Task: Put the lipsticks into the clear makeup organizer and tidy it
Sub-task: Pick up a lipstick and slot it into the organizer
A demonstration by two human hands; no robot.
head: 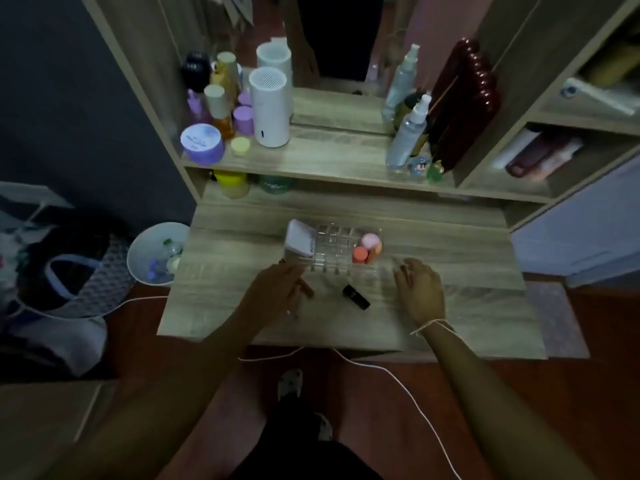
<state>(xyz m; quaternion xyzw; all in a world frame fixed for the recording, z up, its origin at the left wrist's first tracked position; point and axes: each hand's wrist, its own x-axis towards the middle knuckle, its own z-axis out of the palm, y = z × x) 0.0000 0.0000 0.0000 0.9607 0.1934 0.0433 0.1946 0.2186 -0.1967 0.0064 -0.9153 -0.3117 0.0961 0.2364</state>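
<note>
- head view, looking down on a wooden tabletop (450, 258) with both bare hands working near its front edge.
- clear makeup organizer (332, 249) — stands toward the middle of the tabletop, its grid of small cells open upward; no lipstick can be made out in the cells.
- white compact (300, 241) leans in the organizer's left compartment; pink and orange sponges (367, 249) fill its right compartment, which leaves the central grid free for the lipsticks.
- left hand (277, 292) rests just in front of the organizer's left corner, fingers curled round a slim brown lipstick (306, 288) whose end shows past the fingers; the hold looks like a carry toward the cells.
- black lipstick (356, 296) lies on its side on the bare tabletop between the two hands, near the front edge and apart from the organizer — judged the next item to be lifted.
- right hand (420, 289) sits just beside the organizer's right front corner, fingers loosely spread and gripping nothing, probably placed to steady the light plastic case.
- judgement: the task appears barely begun, with two lipsticks visibly outside the organizer.
</note>
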